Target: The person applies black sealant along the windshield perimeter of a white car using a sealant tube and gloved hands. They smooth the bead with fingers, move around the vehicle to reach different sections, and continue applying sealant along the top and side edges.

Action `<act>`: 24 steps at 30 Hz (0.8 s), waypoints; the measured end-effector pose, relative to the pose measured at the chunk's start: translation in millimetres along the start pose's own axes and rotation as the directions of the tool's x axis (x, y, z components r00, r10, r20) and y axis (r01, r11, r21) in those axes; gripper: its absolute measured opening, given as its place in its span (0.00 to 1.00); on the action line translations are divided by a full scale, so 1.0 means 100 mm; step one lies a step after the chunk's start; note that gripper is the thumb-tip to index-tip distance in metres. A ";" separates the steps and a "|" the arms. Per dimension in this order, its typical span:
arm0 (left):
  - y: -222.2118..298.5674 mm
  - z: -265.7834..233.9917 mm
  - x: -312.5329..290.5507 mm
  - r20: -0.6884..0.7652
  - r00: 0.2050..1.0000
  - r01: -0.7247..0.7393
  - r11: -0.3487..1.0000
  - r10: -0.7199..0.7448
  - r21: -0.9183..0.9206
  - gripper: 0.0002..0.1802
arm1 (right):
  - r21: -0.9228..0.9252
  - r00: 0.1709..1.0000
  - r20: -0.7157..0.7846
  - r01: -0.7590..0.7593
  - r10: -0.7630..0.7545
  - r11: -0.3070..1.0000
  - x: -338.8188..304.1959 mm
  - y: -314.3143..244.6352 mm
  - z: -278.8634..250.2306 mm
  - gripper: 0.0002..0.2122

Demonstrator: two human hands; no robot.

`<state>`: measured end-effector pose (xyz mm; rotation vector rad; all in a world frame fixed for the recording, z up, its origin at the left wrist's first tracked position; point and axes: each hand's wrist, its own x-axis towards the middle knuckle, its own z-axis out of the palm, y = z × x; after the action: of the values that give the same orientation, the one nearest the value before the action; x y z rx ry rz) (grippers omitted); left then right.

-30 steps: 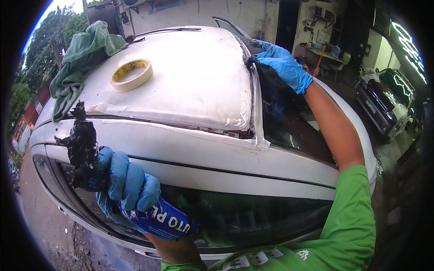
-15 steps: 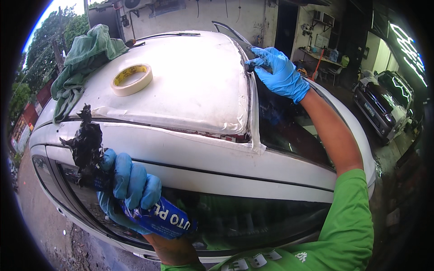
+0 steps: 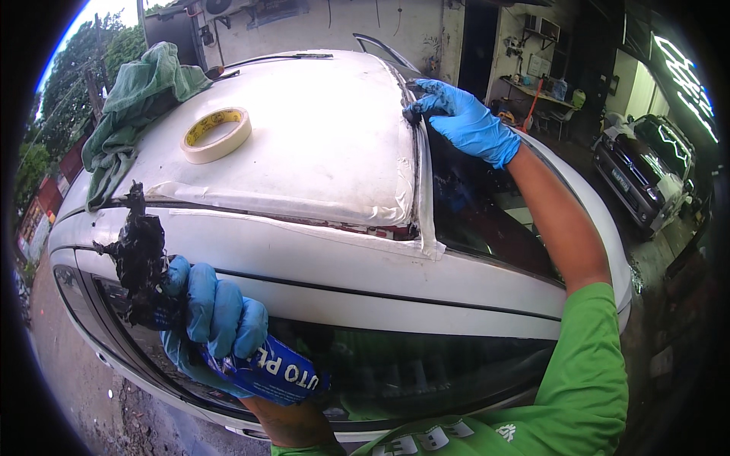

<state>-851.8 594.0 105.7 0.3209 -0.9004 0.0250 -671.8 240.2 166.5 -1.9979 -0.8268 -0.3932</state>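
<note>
left hand (image 3: 217,323) clenched round blue sealant tube (image 3: 266,371), tarry tip: sticky, grip mid-body | right hand (image 3: 464,121) fingertips pinched on white car roof (image 3: 304,137) seam

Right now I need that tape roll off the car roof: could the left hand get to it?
Probably not freely: the left hand is wrapped around a blue tube smeared with black sealant. The tape roll lies uncovered on the roof, nothing blocking it.
</note>
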 end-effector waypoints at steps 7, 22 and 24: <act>0.02 -0.01 0.01 -0.001 1.000 0.011 1.000 -0.011 0.006 0.11 | 0.206 0.997 0.061 -0.048 0.037 0.977 -0.04 -0.02 -0.01 0.27; 0.01 0.08 0.03 -0.007 1.000 0.027 1.000 -0.027 0.004 0.16 | -0.280 0.981 -0.066 0.157 -0.182 0.947 -0.17 -0.16 0.07 0.22; 0.02 0.10 0.04 -0.007 0.999 0.043 0.999 -0.042 0.010 0.17 | -0.491 0.971 -0.007 0.205 -0.239 0.847 -0.18 -0.15 0.04 0.23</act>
<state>-857.4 592.2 114.6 0.3488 -0.8868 -0.0088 -695.7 242.1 163.9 -2.3376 -0.9919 -0.8744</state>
